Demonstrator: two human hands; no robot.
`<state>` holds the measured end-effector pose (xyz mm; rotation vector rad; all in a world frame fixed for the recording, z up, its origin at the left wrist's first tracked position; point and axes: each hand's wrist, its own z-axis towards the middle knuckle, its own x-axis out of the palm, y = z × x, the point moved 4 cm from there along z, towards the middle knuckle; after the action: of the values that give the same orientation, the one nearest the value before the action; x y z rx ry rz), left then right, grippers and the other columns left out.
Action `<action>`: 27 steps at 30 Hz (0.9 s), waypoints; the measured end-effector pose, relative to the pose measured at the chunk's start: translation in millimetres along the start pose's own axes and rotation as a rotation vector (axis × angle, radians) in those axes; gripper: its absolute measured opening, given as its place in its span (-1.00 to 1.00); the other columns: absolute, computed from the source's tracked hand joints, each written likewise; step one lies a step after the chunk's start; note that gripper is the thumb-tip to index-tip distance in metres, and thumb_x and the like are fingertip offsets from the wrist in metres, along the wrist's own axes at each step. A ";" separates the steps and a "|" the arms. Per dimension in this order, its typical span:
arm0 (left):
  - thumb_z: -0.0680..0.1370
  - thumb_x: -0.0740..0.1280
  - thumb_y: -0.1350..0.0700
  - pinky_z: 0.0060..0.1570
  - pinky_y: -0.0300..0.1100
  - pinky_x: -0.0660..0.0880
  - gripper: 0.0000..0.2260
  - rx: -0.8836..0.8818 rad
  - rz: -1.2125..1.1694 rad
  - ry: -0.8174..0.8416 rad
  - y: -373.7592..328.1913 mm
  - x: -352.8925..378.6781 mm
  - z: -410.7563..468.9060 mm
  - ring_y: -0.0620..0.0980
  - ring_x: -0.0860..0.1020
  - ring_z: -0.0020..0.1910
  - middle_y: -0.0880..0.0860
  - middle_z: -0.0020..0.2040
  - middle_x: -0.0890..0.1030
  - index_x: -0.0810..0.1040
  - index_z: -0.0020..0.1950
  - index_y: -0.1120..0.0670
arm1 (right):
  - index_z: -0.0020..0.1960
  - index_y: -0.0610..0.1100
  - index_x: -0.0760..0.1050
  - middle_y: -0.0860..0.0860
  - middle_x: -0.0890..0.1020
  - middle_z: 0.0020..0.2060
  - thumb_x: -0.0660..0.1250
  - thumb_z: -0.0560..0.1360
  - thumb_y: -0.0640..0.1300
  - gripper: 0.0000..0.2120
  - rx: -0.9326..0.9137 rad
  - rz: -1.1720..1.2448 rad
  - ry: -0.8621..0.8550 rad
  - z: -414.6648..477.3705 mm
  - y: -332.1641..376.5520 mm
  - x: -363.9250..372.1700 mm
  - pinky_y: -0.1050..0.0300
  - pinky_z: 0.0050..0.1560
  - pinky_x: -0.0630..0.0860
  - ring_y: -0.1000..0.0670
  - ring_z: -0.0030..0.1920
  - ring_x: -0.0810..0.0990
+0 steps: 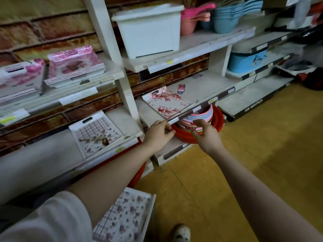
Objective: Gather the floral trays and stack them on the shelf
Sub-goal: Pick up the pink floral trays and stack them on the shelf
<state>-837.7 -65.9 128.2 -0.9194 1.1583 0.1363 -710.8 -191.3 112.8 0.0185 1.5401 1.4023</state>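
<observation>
Item: pink floral tray [167, 103], just beyond our left hand [160, 132] and right hand [206, 135], both apart, empty. Risk: shelf lip [195, 109] snagging it.

The floral tray [167, 103] on the low shelf looks like smooth plastic with a light gloss. The checked tray [97, 133] to its left has the same smooth printed surface. The shelf boards [201, 84] are painted white and matt, a little dusty. The white bin [150, 30] above looks like matt plastic. The red basins [185, 137] are glossy plastic. The floor [244, 154] is yellow, smooth and dull.
</observation>
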 end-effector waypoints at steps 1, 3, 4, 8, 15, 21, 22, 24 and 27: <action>0.51 0.31 0.01 0.07 -0.12 0.43 -0.80 -0.004 -0.006 0.005 5.5 2.4 7.2 0.06 0.50 0.09 0.10 0.10 0.53 0.54 0.03 0.11 | 0.34 -0.12 0.39 -0.07 0.53 0.27 0.26 0.52 -0.12 -0.62 0.004 -0.003 0.002 9.3 -2.5 5.7 0.17 0.14 0.40 -0.06 0.26 0.49; 0.52 0.30 0.02 0.10 -0.09 0.44 -0.79 -0.027 -0.019 0.032 19.5 7.2 23.5 0.07 0.50 0.11 0.10 0.13 0.52 0.52 0.05 0.12 | 0.34 -0.12 0.39 -0.07 0.52 0.28 0.25 0.53 -0.12 -0.61 0.008 -0.010 0.033 29.2 -3.9 18.7 0.18 0.12 0.40 -0.06 0.26 0.49; 0.52 0.30 0.03 0.12 -0.07 0.44 -0.79 -0.040 -0.023 0.049 27.0 9.6 33.4 0.08 0.50 0.13 0.11 0.16 0.51 0.52 0.06 0.13 | 0.35 -0.12 0.38 -0.08 0.52 0.28 0.25 0.53 -0.13 -0.61 0.014 -0.011 0.056 41.2 -3.9 26.3 0.18 0.12 0.40 -0.07 0.26 0.49; 0.53 0.29 0.04 0.08 -0.09 0.43 -0.79 -0.099 -0.058 0.095 53.3 19.0 71.7 0.08 0.49 0.13 0.10 0.16 0.51 0.50 0.07 0.14 | 0.38 -0.15 0.32 -0.09 0.49 0.32 0.25 0.53 -0.14 -0.57 0.058 -0.012 0.117 83.9 -5.8 49.4 0.15 0.16 0.40 -0.09 0.30 0.46; 0.53 0.30 0.09 0.01 -0.16 0.39 -0.83 -0.222 -0.239 0.115 73.0 41.6 129.7 0.04 0.51 0.07 0.10 0.06 0.57 0.52 0.04 0.16 | 0.45 -0.06 0.21 -0.06 0.47 0.34 0.23 0.54 -0.11 -0.50 0.170 0.062 0.182 128.3 -26.5 69.4 0.05 0.17 0.49 -0.07 0.26 0.49; 0.54 0.30 0.12 0.05 -0.18 0.38 -0.81 -0.310 -0.332 0.111 73.5 61.9 156.0 0.05 0.51 0.09 0.12 0.07 0.58 0.51 0.08 0.19 | 0.45 -0.08 0.21 -0.07 0.47 0.33 0.23 0.54 -0.14 -0.50 0.226 0.131 0.216 156.7 -48.7 72.0 -0.02 0.26 0.46 -0.09 0.30 0.46; 0.54 0.30 0.12 0.04 -0.18 0.37 -0.81 -0.325 -0.349 0.101 72.4 65.9 161.8 0.04 0.51 0.08 0.12 0.07 0.58 0.52 0.09 0.19 | 0.45 -0.09 0.21 -0.07 0.48 0.32 0.23 0.54 -0.14 -0.50 0.236 0.148 0.226 161.7 -54.7 71.5 -0.03 0.26 0.46 -0.09 0.29 0.46; 0.54 0.30 0.12 0.02 -0.20 0.37 -0.83 -0.358 -0.378 0.083 67.6 73.6 171.8 0.01 0.50 0.05 0.09 0.04 0.57 0.52 0.08 0.17 | 0.43 -0.12 0.25 -0.07 0.50 0.28 0.23 0.54 -0.15 -0.53 0.262 0.180 0.247 168.1 -67.8 71.1 -0.05 0.24 0.48 -0.09 0.26 0.49; 0.53 0.31 0.10 -0.07 -0.20 0.35 -0.87 -0.423 -0.413 0.038 52.8 88.4 192.5 0.01 0.50 -0.01 0.04 -0.05 0.55 0.52 0.03 0.12 | 0.34 -0.16 0.34 -0.10 0.57 0.15 0.25 0.52 -0.17 -0.61 0.284 0.204 0.276 185.7 -92.9 61.2 -0.12 0.17 0.50 -0.13 0.14 0.55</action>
<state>-687.7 68.4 43.7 -1.5227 0.9664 0.0264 -565.9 -48.6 38.7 0.1656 2.0061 1.3733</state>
